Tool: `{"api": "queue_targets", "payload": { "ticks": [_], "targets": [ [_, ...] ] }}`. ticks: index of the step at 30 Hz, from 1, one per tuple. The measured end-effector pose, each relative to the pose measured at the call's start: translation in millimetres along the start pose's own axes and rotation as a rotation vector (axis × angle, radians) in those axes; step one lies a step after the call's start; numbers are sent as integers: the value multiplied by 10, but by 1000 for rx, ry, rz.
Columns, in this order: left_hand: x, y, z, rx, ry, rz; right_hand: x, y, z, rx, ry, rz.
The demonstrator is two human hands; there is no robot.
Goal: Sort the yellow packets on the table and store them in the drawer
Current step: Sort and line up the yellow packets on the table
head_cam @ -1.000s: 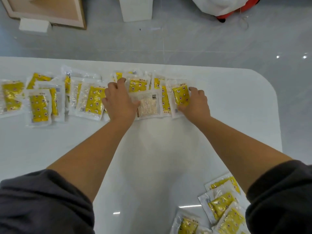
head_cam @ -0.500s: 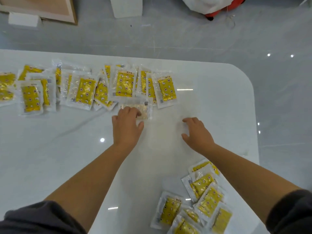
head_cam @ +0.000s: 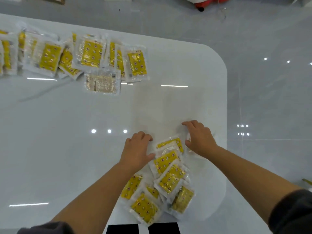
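A loose pile of yellow packets [head_cam: 167, 179] in clear wrappers lies near the table's front right edge. My left hand [head_cam: 137, 152] rests flat on the table at the pile's left side, fingers spread, touching the top packets. My right hand [head_cam: 199, 139] hovers with curled fingers at the pile's upper right, its fingertips on a packet edge. Neither hand holds a packet. A long row of overlapping yellow packets [head_cam: 91, 54] runs along the far left of the table. One pale packet [head_cam: 102, 82] lies face down just in front of that row. No drawer is visible.
The white glossy table [head_cam: 67, 141] has a rounded far right corner, with grey tiled floor [head_cam: 261, 90] beyond it. A red and white object [head_cam: 207, 2] sits on the floor at the top. Dark sleeves cover my upper arms.
Both hands left the far row and came back toward me, now flanking the near pile. The view tilted down, bringing the near pile fully into sight.
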State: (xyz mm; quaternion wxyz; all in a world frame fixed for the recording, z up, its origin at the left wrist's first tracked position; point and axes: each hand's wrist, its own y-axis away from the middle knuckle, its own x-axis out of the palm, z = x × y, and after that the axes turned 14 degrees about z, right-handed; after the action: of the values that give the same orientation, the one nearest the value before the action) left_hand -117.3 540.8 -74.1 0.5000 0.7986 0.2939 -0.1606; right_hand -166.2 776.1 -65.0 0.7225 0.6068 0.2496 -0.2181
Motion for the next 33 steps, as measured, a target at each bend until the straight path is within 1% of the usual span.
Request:
{"api": "queue_targets", "payload": {
  "ticks": [2, 6, 9, 13, 16, 18, 20, 22, 24, 26, 27, 29, 33],
  "targets": [
    [99, -57, -199, 7, -58, 9, 30, 29, -161, 7, 47, 9],
    [291, -213, -492, -38, -201, -30, 90, 31, -335, 33, 199, -39],
    [392, -316, -618, -71, -221, -67, 102, 17, -420, 132, 165, -30],
    [401, -405, -695, -152, -149, -48, 170, 31, -489, 226, 132, 28],
    [368, -432, -712, -218, -134, 24, 239, 73, -516, 235, -15, 67],
    [336, -426, -684, -232, -125, 84, 264, 110, -522, 220, -125, 108],
    [295, -393, -631, -209, -41, 124, 276, 156, -510, 211, -184, 156],
    [228, -352, -557, -187, 133, 134, 269, 198, -490, 199, -232, 183],
    [134, -303, -464, -190, 264, 113, 239, 237, -455, 159, -338, 207],
    [32, -257, -347, -213, 314, 73, 189, 271, -412, 90, -463, 227],
    [-23, -231, -288, -228, 315, 51, 158, 292, -381, 48, -482, 240],
    [-119, -173, -182, -257, 305, 12, 76, 340, -300, -55, -388, 283],
    [-228, -35, -38, -293, 253, -7, -41, 441, -14, -316, 27, 396]
  ]
}}
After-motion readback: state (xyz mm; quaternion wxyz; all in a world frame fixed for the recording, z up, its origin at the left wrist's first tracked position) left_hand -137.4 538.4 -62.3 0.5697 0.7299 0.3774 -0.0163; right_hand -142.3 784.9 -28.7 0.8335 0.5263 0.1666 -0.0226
